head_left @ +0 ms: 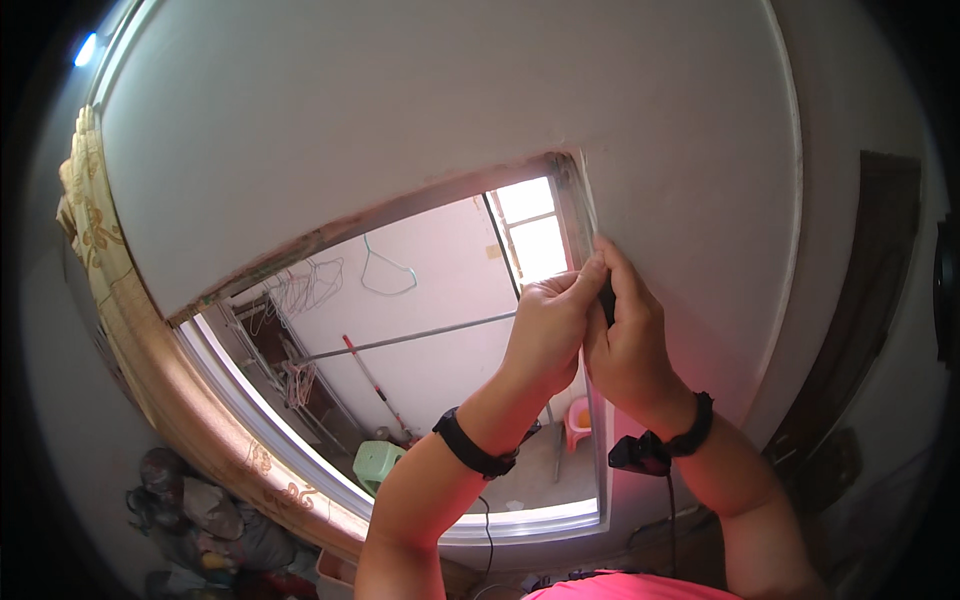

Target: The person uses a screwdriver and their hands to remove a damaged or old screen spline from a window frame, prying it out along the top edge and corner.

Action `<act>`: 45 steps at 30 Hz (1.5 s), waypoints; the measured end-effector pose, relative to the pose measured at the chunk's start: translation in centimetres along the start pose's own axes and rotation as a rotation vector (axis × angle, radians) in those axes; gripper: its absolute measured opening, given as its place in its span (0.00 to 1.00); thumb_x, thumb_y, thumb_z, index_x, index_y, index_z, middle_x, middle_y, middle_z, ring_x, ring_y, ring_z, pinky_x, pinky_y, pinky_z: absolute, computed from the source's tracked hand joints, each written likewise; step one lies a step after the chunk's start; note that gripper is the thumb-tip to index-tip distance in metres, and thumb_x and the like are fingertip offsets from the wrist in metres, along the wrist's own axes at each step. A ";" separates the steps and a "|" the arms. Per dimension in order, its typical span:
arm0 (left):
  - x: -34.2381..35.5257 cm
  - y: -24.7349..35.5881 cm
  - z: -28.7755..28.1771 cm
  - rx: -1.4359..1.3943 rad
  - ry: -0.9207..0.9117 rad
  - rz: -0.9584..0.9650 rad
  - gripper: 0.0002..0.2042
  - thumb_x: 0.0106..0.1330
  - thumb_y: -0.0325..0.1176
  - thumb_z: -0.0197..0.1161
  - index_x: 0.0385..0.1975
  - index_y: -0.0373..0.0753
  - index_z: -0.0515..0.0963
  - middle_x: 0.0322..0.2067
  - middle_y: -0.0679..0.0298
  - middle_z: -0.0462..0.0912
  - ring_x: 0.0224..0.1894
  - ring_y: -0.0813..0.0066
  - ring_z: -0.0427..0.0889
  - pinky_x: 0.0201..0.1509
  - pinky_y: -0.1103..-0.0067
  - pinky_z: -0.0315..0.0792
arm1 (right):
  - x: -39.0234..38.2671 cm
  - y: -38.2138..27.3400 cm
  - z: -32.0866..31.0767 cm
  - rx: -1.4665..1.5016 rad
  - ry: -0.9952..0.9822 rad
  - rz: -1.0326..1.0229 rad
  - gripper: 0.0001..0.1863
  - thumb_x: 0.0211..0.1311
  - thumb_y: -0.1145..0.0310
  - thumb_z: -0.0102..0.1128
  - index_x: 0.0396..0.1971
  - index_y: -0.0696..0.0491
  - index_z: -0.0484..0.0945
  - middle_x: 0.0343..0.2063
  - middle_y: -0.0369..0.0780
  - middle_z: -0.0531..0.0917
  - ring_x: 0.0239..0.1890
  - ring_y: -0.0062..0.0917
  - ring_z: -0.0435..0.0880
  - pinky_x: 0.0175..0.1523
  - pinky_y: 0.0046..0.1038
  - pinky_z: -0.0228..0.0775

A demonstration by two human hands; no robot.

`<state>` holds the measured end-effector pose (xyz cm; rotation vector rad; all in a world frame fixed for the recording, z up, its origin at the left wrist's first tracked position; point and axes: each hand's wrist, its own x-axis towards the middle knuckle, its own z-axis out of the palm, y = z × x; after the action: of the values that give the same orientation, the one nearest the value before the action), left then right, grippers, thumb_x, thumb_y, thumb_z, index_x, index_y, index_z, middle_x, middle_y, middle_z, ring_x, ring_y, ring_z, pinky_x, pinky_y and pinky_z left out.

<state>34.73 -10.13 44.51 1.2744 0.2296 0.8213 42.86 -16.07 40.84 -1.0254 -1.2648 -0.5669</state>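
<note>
Both my hands are raised at the right side of the window opening (572, 200), close together. My left hand (553, 330) is closed, its thumb and fingertips pressed together near the frame's edge; what they pinch is too small to make out. My right hand (632, 345) is closed too, its fingers curled round a small black object (607, 300) that shows only in part between the hands. Just above the fingertips, a thin pale line runs up along the corner of the frame. Each wrist wears a black band.
Through the window hang wire hangers (305, 285) and a metal rail (410, 337). Beyond it stand a green stool (378, 462) and a pink plastic seat (578, 422). A patterned curtain (150, 370) hangs at left, above piled bags (215, 510). A black device with a cable (640, 455) is by my right wrist.
</note>
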 end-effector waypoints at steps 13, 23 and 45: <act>-0.4 -3.1 -0.6 -0.049 0.003 -0.035 0.21 0.74 0.46 0.62 0.35 0.29 0.83 0.26 0.67 0.82 0.25 0.87 0.76 0.27 0.86 0.70 | -1.8 0.7 -0.4 -0.041 -0.035 -0.009 0.23 0.67 0.83 0.51 0.63 0.64 0.68 0.48 0.56 0.81 0.50 0.50 0.83 0.56 0.39 0.76; -2.9 -8.1 -2.9 -0.062 -0.024 -0.071 0.19 0.75 0.43 0.62 0.35 0.28 0.84 0.28 0.66 0.84 0.28 0.87 0.77 0.29 0.87 0.71 | -7.8 1.0 -0.1 -0.090 -0.016 0.069 0.24 0.66 0.84 0.51 0.63 0.64 0.69 0.47 0.56 0.81 0.50 0.47 0.84 0.57 0.36 0.76; -6.2 -14.1 -5.6 -0.112 -0.037 -0.242 0.16 0.76 0.40 0.60 0.40 0.29 0.82 0.33 0.64 0.85 0.31 0.83 0.82 0.34 0.86 0.77 | -15.4 1.2 0.2 -0.038 -0.033 0.263 0.22 0.68 0.81 0.51 0.61 0.65 0.70 0.51 0.57 0.80 0.55 0.49 0.82 0.60 0.38 0.73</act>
<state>33.03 -10.77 28.20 1.1298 0.2976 0.5944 39.85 -18.02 25.83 -1.2145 -1.1287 -0.3740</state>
